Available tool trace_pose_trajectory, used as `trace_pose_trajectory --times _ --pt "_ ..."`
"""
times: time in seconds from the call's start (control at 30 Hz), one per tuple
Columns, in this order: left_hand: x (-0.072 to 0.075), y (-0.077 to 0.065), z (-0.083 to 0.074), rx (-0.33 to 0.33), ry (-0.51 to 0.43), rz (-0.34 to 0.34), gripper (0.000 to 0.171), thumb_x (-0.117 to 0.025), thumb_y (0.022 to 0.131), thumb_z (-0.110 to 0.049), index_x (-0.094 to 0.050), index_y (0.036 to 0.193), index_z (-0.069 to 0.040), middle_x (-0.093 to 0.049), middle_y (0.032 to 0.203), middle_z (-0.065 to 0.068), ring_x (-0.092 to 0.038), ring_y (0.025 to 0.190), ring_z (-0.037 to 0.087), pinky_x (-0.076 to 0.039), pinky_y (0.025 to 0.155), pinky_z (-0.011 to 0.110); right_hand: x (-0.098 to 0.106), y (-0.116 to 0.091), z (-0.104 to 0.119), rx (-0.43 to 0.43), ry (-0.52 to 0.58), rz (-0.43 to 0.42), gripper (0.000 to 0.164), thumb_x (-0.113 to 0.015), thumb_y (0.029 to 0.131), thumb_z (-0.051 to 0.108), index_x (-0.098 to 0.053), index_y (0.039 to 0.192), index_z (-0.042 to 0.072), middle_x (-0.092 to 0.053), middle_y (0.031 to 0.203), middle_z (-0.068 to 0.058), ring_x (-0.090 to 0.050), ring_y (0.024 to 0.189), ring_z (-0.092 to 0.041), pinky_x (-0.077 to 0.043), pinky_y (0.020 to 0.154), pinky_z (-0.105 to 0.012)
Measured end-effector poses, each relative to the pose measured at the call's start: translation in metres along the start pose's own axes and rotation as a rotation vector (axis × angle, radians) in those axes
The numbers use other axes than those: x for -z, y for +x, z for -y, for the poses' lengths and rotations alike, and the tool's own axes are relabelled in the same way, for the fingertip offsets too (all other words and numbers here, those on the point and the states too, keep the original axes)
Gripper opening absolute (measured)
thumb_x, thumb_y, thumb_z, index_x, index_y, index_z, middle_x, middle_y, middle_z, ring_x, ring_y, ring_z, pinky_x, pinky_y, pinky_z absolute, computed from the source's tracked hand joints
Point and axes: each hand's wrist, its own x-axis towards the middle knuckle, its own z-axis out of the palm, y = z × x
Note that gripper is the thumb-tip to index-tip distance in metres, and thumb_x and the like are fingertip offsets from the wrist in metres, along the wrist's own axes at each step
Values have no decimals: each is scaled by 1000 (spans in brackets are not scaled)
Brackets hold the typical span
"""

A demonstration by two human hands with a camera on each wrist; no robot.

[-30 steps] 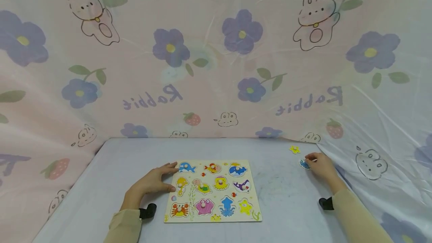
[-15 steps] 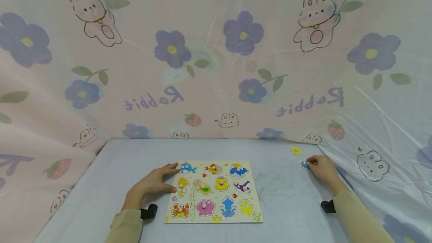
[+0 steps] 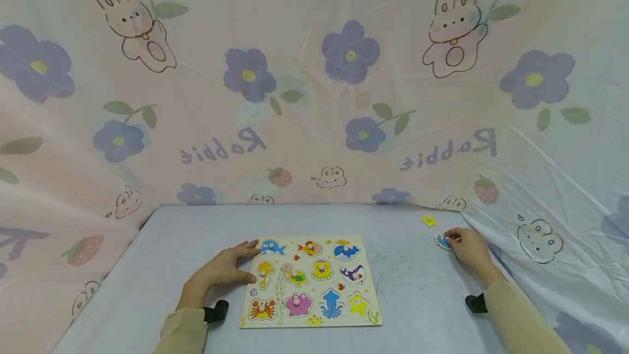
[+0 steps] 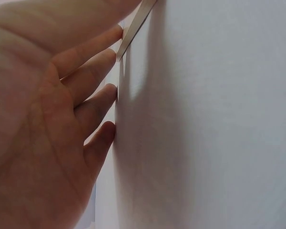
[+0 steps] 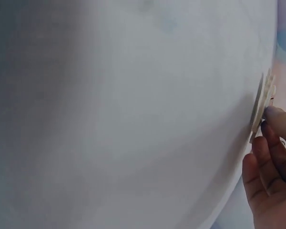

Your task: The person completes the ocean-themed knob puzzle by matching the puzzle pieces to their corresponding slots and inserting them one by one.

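My left hand (image 3: 222,267) touches the left edge of the pegged puzzle board (image 3: 336,283), its thumb and fingers spread apart. In the left wrist view, the straight fingers (image 4: 93,71) reach the board's pale edge. Over at the right, my right hand (image 3: 470,248) pinches a small blue puzzle piece (image 3: 443,241) with a white border, partly hidden by the fingers. The right wrist view shows that piece (image 5: 261,105) edge-on, low at the tabletop, between thumb and finger. A yellow star puzzle piece (image 3: 429,220) with a knob lies just beyond it.
Knobbed sea-animal pieces, such as a crab (image 3: 262,308) and a pink shell (image 3: 298,305), sit in the board. Its blue squid spot (image 3: 331,304) and yellow star spot (image 3: 358,304) show no knobs. A printed curtain (image 3: 304,97) hangs behind the white-covered table (image 3: 206,223).
Both hands stay almost in place, the right one still at the blue puzzle piece, which has turned slightly. The whole head view has shifted a little.
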Motion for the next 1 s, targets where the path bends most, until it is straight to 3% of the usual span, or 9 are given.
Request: trace_pose_trajectory --times 0.2,0.4,0.73,1.0 --pt "-1 1 4 -2 8 -5 77 -93 76 -30 -63 144 -10 -39 165 11 -24 155 44 -11 124 69 -1 -5 8 29 12 -36 22 -65 100 10 -71 112 -7 -71 105 -24 -65 91 -35 -52 77 -51" --pt "-1 2 5 -11 11 -5 77 -93 76 -31 -64 144 -10 -39 165 11 -24 155 44 -10 125 68 -7 -13 23 107 50 -96 19 -66 99 8 -73 110 -6 -71 105 -22 -65 88 -32 -50 72 -41" --pt "-2 1 7 -15 6 4 77 -93 76 -32 -64 143 -10 -39 165 12 -24 155 45 -9 124 69 -14 -31 67 242 125 -173 13 -73 95 3 -75 107 -1 -71 100 -15 -64 86 -26 -52 68 -31" --pt "-1 3 6 -16 10 -1 77 -93 76 -32 -63 144 -10 -39 165 12 -24 155 45 -10 124 69 -26 -47 109 384 189 -215 13 -78 91 0 -77 103 5 -73 99 -6 -63 83 -14 -55 65 -24"
